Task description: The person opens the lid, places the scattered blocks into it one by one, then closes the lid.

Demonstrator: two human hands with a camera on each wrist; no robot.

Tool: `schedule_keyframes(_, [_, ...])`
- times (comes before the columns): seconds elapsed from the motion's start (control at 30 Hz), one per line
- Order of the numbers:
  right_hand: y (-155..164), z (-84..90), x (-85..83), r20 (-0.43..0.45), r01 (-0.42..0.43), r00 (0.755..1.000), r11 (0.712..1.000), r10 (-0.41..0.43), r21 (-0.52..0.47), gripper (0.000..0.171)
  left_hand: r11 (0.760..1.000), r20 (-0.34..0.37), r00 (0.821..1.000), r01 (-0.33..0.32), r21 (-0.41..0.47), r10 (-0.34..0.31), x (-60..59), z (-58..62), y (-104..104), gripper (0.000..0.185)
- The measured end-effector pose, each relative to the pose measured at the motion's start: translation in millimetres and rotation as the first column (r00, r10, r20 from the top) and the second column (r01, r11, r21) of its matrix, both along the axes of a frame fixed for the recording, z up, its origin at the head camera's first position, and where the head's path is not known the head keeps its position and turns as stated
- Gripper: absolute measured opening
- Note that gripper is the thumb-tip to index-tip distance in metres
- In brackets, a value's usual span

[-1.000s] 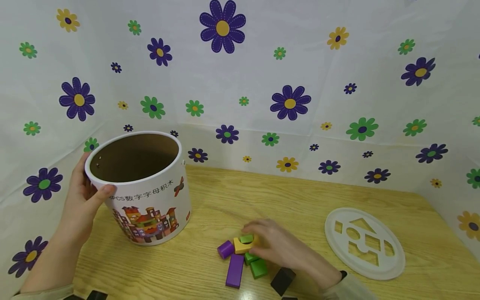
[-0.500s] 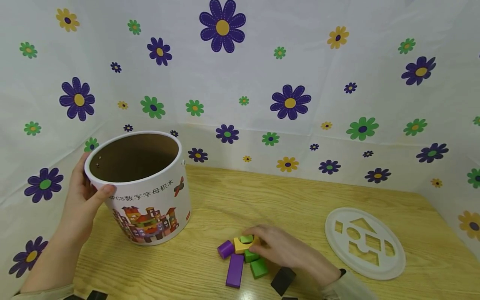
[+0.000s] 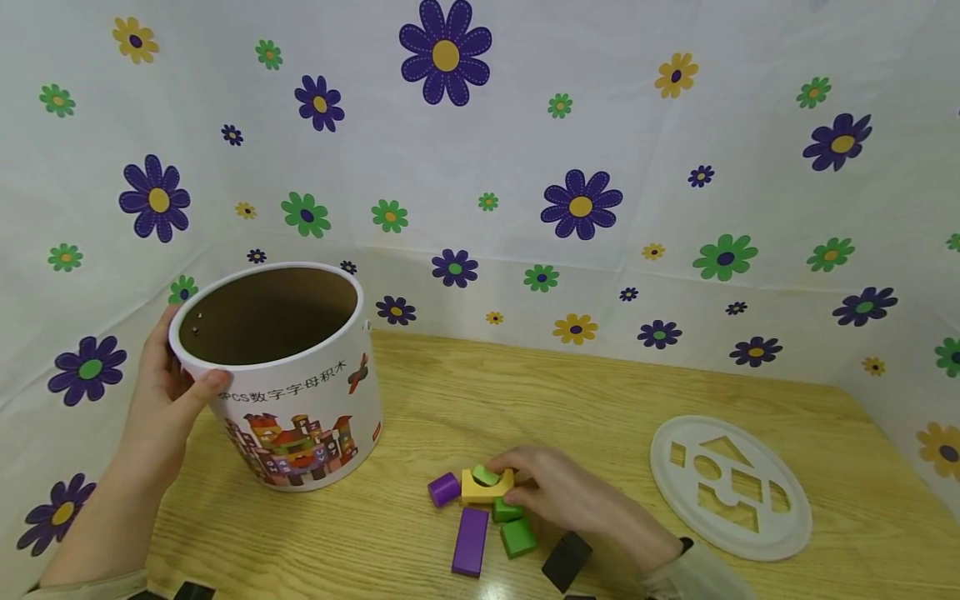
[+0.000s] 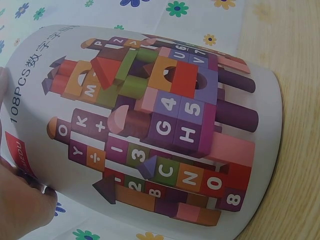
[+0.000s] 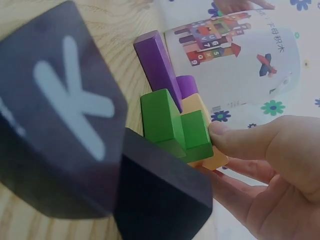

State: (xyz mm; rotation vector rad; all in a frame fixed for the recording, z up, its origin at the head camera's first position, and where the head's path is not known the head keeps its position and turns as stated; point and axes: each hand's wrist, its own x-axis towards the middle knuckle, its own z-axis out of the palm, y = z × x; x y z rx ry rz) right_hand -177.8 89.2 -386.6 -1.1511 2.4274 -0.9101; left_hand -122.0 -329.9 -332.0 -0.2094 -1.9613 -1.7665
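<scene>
A white bucket (image 3: 300,400) with printed block pictures stands on the table at the left. My left hand (image 3: 153,408) grips its left side near the rim, thumb on the front wall; the other fingers are partly hidden. My right hand (image 3: 558,487) pinches the right end of a yellow arch block (image 3: 480,493) between thumb and fingers, low over the table. A light green piece (image 3: 486,475) sits tilted in the arch's hollow. Touching or close beside the arch are a purple cylinder (image 3: 444,490) and a green block (image 3: 507,510). In the right wrist view, the thumb lies near the green block (image 5: 197,135).
Nearer me lie a purple block (image 3: 470,542), another green block (image 3: 517,537) and a black block (image 3: 567,561). A dark block marked K (image 5: 65,105) fills the right wrist view's left side. A white lid (image 3: 776,533) with shaped holes lies right. Flowered cloth (image 3: 480,167) stands behind.
My right hand has shifted the yellow arch block slightly left and away from me. The purple cylinder has moved left, and the light green piece has tipped. The left hand and bucket stay put.
</scene>
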Motion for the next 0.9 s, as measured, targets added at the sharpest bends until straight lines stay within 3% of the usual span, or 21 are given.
schedule_keyframes(0.2, [1,-0.2,-0.2,0.066,0.015,0.998,0.999,-0.012,-0.041,0.030,1.000,0.000,1.000,0.000,0.004,0.000,-0.1,0.1,0,0.076])
schedule_keyframes(0.43, [1,2.0,1.4,-0.016,-0.018,1.000,0.999,0.017,-0.029,0.026,1.000,-0.002,1.000,-0.005,0.000,0.005,-0.4,0.1,1,0.076])
schedule_keyframes(0.9, [0,9.7,6.2,-0.033,-0.032,0.999,0.998,0.030,-0.056,0.025,1.000,0.007,1.000,-0.010,0.007,0.010,-0.4,-0.7,0,0.075])
